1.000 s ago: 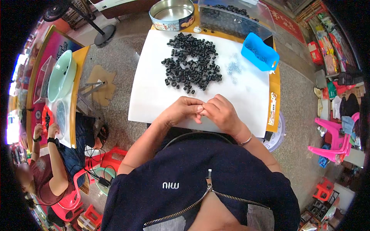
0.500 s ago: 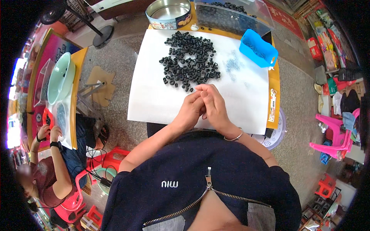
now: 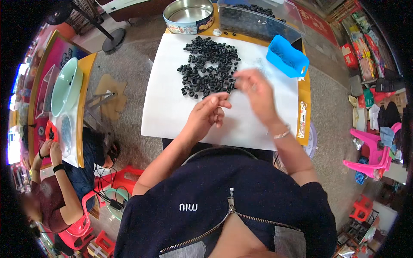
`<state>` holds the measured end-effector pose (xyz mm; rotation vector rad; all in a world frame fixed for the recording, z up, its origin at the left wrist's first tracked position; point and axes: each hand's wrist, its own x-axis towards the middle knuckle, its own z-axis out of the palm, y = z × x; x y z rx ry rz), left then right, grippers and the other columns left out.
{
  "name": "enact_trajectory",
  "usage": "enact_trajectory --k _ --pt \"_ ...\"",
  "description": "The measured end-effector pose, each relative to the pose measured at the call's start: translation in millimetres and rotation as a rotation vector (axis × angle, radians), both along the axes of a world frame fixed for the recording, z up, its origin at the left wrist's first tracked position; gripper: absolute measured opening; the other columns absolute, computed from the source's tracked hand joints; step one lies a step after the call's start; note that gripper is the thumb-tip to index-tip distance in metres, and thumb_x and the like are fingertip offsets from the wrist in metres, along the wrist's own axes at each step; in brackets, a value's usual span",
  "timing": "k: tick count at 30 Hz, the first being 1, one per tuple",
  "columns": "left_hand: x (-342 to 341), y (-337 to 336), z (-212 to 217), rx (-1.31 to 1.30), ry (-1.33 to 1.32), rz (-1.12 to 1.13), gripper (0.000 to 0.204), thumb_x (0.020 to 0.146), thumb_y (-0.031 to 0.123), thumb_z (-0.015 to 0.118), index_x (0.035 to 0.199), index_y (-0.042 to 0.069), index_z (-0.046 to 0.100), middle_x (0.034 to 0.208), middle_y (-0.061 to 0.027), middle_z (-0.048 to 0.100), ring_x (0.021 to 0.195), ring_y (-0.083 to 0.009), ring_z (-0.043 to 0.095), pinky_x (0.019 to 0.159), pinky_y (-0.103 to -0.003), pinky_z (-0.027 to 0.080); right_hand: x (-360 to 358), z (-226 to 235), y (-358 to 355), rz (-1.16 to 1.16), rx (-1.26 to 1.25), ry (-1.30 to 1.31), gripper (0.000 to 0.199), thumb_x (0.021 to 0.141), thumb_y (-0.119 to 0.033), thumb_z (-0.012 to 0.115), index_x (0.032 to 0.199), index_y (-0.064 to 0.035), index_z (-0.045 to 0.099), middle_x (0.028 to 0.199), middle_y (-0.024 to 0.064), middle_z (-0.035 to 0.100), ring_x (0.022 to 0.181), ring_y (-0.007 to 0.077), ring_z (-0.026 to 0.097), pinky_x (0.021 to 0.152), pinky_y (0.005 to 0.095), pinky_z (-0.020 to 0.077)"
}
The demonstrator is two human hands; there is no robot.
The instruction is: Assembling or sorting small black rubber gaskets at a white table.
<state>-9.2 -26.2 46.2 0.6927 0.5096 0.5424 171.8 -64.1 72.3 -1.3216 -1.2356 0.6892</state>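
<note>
Small black ribbed parts (image 3: 209, 66), short and knob-like, lie in a loose heap on a white sheet (image 3: 172, 116). Just below the heap's near edge is my left hand (image 3: 206, 112). Its fingers are curled with the thumb pressed towards the index finger, and whatever it may hold is hidden. My right hand (image 3: 258, 92), wearing a bracelet, hovers over the sheet right of the heap. Motion smears its fingers, so its grip is unclear. Beyond it stands a bright blue plastic basket (image 3: 298, 67) with small dark pieces inside.
At the back stand a round metal tin (image 3: 188, 28) and a clear plastic bin (image 3: 258, 25) of black parts. On the left, a co-worker (image 3: 56, 189) sits at another table with a pale green basin (image 3: 68, 86). Pink plastic stools (image 3: 372, 148) are on the right.
My hands were together near the heap's lower edge; now they are apart. The right has moved right and away from me, the left slightly left.
</note>
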Motion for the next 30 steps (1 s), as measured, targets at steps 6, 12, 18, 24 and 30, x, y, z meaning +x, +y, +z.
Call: enact_trajectory --k 6,12,18,24,30 --pt "-22.8 20.4 -17.5 0.12 0.137 0.168 0.039 0.095 0.035 0.047 0.114 0.001 0.055 0.088 -0.0021 0.057 0.071 -0.0088 0.048 0.056 -0.022 0.042 120.8 60.5 130.5 -0.428 0.421 -0.734 0.02 0.083 -0.019 0.062 0.1 -0.0099 0.066 0.091 0.0089 0.063 0.081 0.0195 0.061 0.075 0.0304 0.0474" --pt "-32.7 23.5 -39.9 0.013 -0.02 0.233 0.032 0.095 0.028 0.049 0.111 0.0 0.054 0.086 -0.0026 0.055 0.069 -0.009 0.047 0.055 -0.021 0.041 89.1 36.9 131.5 -0.329 0.244 -0.801 0.017 0.083 -0.016 0.061 0.097 -0.0085 0.067 0.094 0.0092 0.063 0.081 0.0219 0.061 0.074 0.0309 0.0479" --pt "-32.1 29.6 -41.9 -0.02 -0.12 0.17 0.03 0.095 0.023 0.05 0.109 -0.002 0.055 0.086 -0.0055 0.058 0.068 -0.0096 0.052 0.059 -0.025 0.046 24.4 -37.8 112.0 -0.055 0.185 -0.727 0.016 0.074 -0.016 0.065 0.086 -0.0066 0.068 0.09 0.011 0.062 0.09 0.0307 0.055 0.083 0.0403 0.0433" --pt "-31.2 30.4 -42.1 -0.017 -0.112 0.163 0.029 0.094 0.024 0.051 0.11 0.0 0.055 0.086 -0.0041 0.056 0.069 -0.0094 0.049 0.057 -0.023 0.044 3.9 -59.1 138.4 -0.088 0.123 -0.914 0.017 0.074 -0.019 0.066 0.088 -0.008 0.068 0.087 0.0086 0.061 0.087 0.029 0.054 0.08 0.0397 0.0425" --pt "-35.4 29.6 -44.7 -0.019 -0.121 0.176 0.029 0.094 0.023 0.052 0.111 0.0 0.054 0.087 -0.0046 0.057 0.07 -0.0098 0.05 0.059 -0.024 0.045 -4.1 -45.9 114.1 0.064 0.002 -0.389 0.019 0.077 -0.015 0.066 0.094 -0.0053 0.068 0.084 0.005 0.06 0.084 0.0197 0.055 0.079 0.0315 0.044"
